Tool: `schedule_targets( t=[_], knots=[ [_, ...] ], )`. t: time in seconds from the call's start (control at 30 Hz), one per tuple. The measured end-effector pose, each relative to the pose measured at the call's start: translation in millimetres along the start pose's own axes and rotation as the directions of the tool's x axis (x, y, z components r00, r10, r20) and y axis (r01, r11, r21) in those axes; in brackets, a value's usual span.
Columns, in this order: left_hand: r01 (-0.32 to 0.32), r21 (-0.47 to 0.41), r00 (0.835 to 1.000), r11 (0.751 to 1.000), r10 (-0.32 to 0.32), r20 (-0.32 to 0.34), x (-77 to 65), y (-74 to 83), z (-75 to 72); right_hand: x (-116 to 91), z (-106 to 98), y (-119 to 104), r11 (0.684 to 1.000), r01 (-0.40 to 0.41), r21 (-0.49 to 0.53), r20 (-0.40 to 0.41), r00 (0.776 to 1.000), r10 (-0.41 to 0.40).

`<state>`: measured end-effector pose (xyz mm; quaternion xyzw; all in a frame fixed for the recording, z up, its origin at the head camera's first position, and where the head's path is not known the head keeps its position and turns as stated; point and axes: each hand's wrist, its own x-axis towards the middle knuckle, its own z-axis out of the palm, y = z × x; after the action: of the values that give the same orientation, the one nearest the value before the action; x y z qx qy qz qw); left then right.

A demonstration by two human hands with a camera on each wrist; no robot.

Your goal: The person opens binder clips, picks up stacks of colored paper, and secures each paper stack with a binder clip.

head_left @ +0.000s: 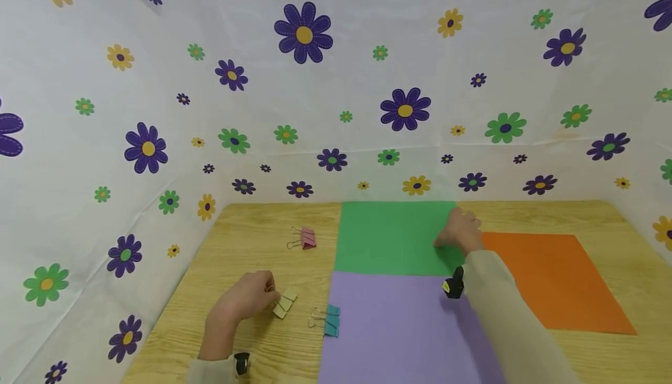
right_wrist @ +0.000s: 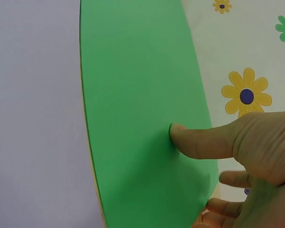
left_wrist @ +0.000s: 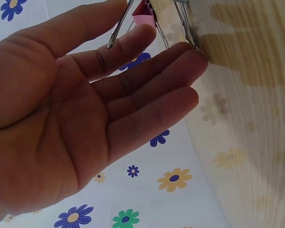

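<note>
My left hand (head_left: 244,296) is at a pale yellow binder clip (head_left: 285,303) on the table's left side. Its thumb and index finger appear to pinch one wire handle (left_wrist: 118,28); the clip's body is mostly out of the left wrist view. My right hand (head_left: 462,232) is at the right side of a green sheet (head_left: 394,238). In the right wrist view the thumb (right_wrist: 199,142) presses on the green surface, while the other fingers lie by the sheet's edge. A lavender sheet (head_left: 394,325) lies directly in front of the green one.
A teal binder clip (head_left: 332,321) lies at the lavender sheet's left edge. Farther back is a pink binder clip (head_left: 308,238). An orange sheet (head_left: 556,279) lies on the wooden table (head_left: 247,220) at right. A flower-printed sheet (head_left: 357,80) hangs behind and along the sides.
</note>
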<state>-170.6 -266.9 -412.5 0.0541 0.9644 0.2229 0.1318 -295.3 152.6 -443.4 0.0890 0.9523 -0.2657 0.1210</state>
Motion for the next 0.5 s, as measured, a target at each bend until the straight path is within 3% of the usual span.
schedule_targets(
  t=[0.3,0.5],
  knots=[
    [0.033,0.019,0.999,0.999,-0.033,0.009,-1.3,0.0,-2.7,-1.0,-1.1,-6.2,0.993,-0.115,0.010,-0.023,0.993,0.115],
    [0.035,-0.003,0.999,0.999,-0.035,0.014,-1.2,0.6,0.8,-4.8,-4.3,-7.0,0.989,-0.148,-0.005,-0.019,0.989,0.148]
  ],
)
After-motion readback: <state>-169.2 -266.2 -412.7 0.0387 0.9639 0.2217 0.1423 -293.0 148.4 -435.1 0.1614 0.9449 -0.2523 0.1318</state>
